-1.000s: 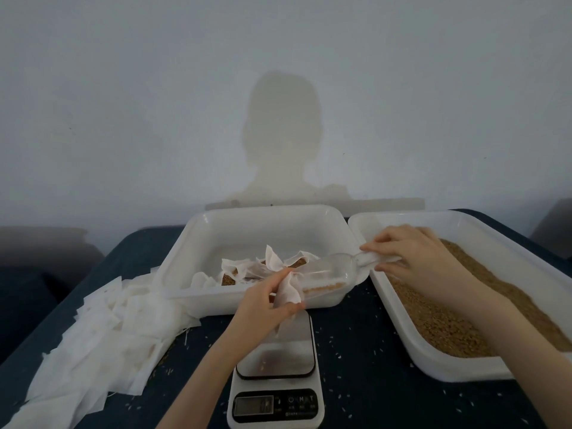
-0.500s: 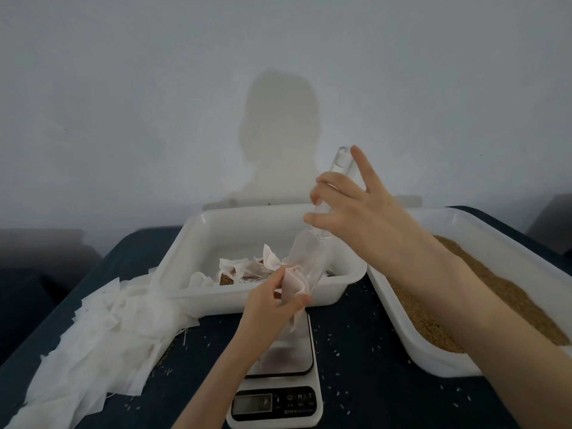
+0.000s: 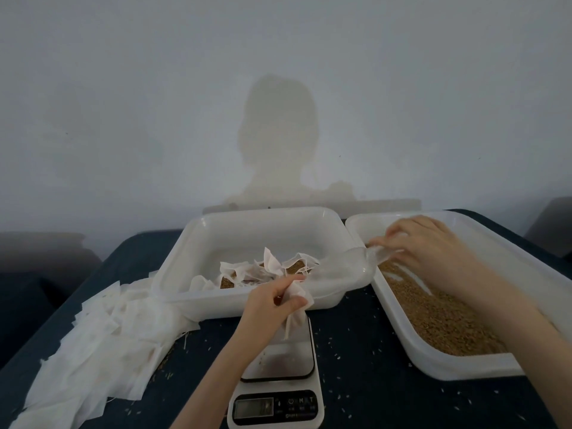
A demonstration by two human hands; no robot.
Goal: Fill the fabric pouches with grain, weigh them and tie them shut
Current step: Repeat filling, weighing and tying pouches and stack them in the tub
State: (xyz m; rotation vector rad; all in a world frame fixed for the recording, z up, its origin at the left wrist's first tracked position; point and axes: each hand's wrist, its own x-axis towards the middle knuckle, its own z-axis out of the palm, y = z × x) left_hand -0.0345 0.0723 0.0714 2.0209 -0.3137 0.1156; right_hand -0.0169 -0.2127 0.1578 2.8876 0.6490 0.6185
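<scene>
The right hand (image 3: 424,246) has come down from above the pouch, and its clear scoop (image 3: 349,267) is now lying low across the tray rims.

Nearest, the scale (image 3: 278,394) is sitting on the counter (image 3: 371,397); over it the left hand (image 3: 272,301) is pinching a white pouch (image 3: 295,317). Farther back, the right hand is gripping the scoop handle, apparently over the grain (image 3: 433,314) in the right tray (image 3: 464,363). Filled pouches (image 3: 272,267) are lying in the middle tray (image 3: 247,224).

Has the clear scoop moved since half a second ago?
Yes. The scoop has dropped from upright above the pouch tray and swung right; the right hand now holds its handle over the grain tray.
</scene>
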